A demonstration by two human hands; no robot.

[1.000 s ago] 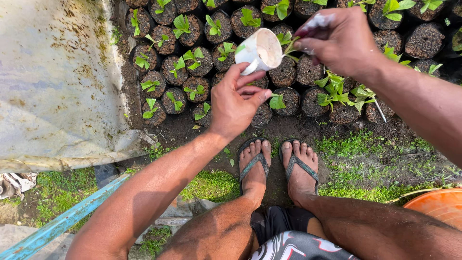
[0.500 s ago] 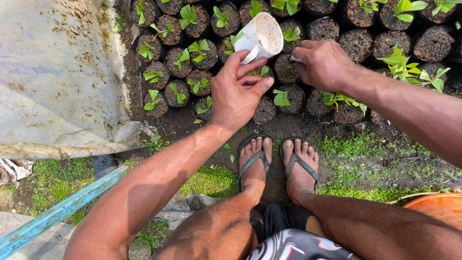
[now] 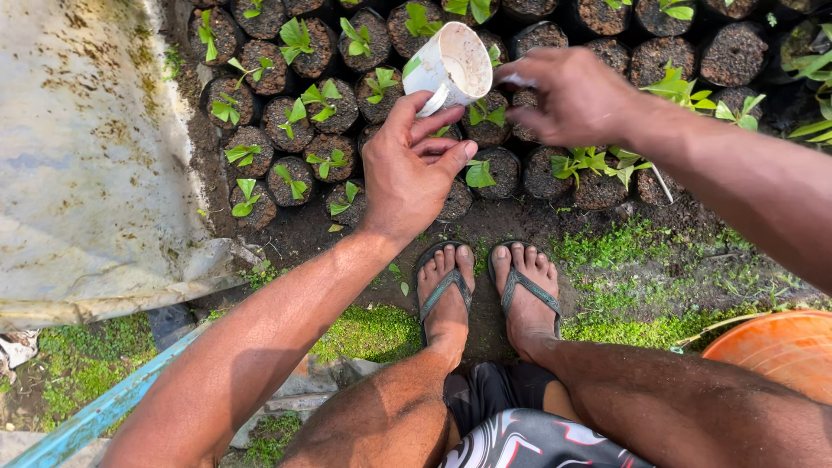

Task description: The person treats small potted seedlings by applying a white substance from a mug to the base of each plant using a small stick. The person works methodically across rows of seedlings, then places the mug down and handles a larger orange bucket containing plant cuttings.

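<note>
The left hand grasps a white cup by its handle, thumb and fingers curled round it, and tips it so the mouth faces up and to the right. The cup hangs over the seedling bags, above the row nearest the feet. Its inner wall looks stained with a pale residue; what is in it, if anything, cannot be told.

The right hand sits just right of the cup's rim, fingers pinched together as if holding a small pinch of something. What it holds is hidden, so whether it is truly clenched on anything cannot be told.

The cup looks light and stiff, probably plastic or enamel, and easy to hold one-handed. The handle is the sure place to take it; the smooth wall would likely be slippery with wet or soiled fingers. Tilted this far, it could spill loose contents.

The bags are dark, round, soil-filled, packed touching in rows, most with a small green seedling. They look soft-sided and would sag if lifted by the rim.

Left of the bags lies a worn, pale sheet, mottled with brown stains. No labels or signs show. Right of the feet, at the frame's edge, is an orange tub; left of them, a blue bar crosses mossy ground.
</note>
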